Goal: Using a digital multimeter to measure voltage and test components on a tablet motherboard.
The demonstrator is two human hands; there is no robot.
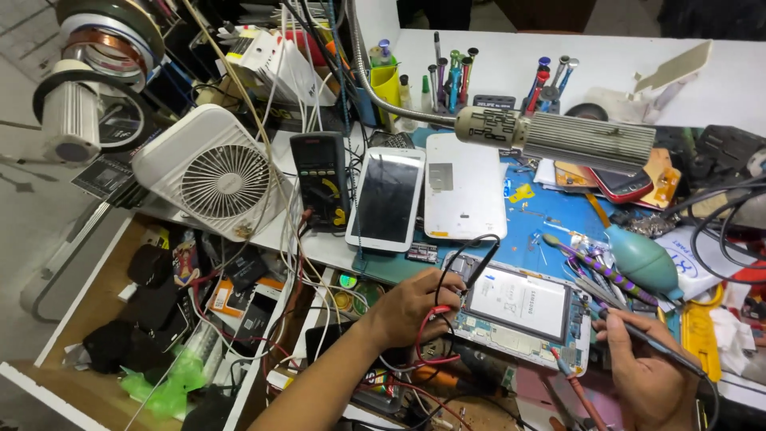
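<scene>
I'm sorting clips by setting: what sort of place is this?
Most likely an electronics repair bench. An opened tablet lies under both hands, a multimeter stands beside a small fan, and screwdrivers fill a rack behind.

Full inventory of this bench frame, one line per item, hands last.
opened tablet: 1, back off, white battery showing, on the blue mat in front
white tablet: 1, screen up, mat's far left
white back cover: 1, right of that tablet
multimeter: 1, black, left of the tablets
desk fan: 1, white, bench left edge
air blower: 1, teal, right of mat
lamp head: 1, ribbed grey, above the mat
screwdrivers: several, mixed colours, upright at back
left hand: grip on black probe, tip at tablet's corner
right hand: grip on second probe
</scene>
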